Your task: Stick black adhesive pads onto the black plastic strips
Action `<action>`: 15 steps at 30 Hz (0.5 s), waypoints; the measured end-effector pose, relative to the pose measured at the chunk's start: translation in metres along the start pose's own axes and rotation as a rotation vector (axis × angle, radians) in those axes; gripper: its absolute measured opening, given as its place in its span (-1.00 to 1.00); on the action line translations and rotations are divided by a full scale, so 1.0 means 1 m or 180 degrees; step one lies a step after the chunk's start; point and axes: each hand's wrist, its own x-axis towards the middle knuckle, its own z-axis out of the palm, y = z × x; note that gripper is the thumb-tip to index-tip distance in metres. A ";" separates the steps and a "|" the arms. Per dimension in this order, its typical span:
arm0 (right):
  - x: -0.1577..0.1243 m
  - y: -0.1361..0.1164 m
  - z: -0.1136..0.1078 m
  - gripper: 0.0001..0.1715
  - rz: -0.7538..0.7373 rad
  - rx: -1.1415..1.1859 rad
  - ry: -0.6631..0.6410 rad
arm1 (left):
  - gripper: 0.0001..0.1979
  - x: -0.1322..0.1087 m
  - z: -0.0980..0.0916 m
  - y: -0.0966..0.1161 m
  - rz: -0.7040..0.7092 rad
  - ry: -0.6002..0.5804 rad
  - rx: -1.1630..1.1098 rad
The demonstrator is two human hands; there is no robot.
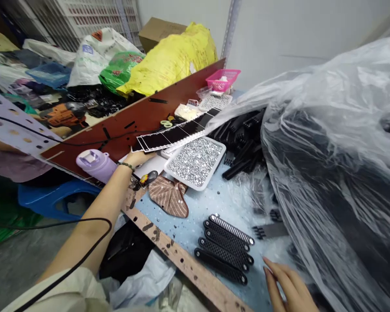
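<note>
Cream sleeve (52, 294) at bottom | right hand (290, 288): fingers loosely spread, near five black strips (224, 249), one silver-topped, on blue board (221, 195) | left hand (136, 159): fingers hidden, grip cannot tell, beside one rhinestone tray (195, 162) | white sack (97, 56): print too small to read

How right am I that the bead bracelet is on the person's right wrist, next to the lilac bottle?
Not quite: the head view shows the bead bracelet on the wrist of the left hand, not the right. It does sit next to the lilac bottle, as you said.
</note>
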 end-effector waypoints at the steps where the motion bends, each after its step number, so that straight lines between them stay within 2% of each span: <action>1: 0.002 -0.006 -0.003 -0.74 0.0149 0.0014 0.0062 | -0.43 -0.005 0.000 0.000 0.0062 -0.0028 0.0035; 4: 0.005 -0.023 -0.009 -0.80 0.0537 0.0226 -0.0069 | -0.42 -0.018 -0.006 -0.006 0.0232 -0.0033 0.0168; 9: 0.003 -0.035 -0.016 -0.87 0.0872 0.0350 -0.0233 | -0.51 -0.043 -0.027 -0.013 -0.0059 -0.0057 0.0411; 12: 0.001 -0.037 -0.014 -0.83 0.1102 0.0369 -0.0246 | -0.59 -0.085 -0.030 0.005 0.0080 0.0119 0.0325; 13: 0.002 -0.037 -0.012 -0.76 0.1172 0.0385 -0.0255 | -0.63 -0.105 -0.027 0.016 0.0406 0.0363 0.0125; 15: 0.004 -0.038 -0.002 -0.53 0.1261 0.0393 -0.0352 | -0.66 -0.151 -0.011 0.044 0.0771 0.0444 -0.0098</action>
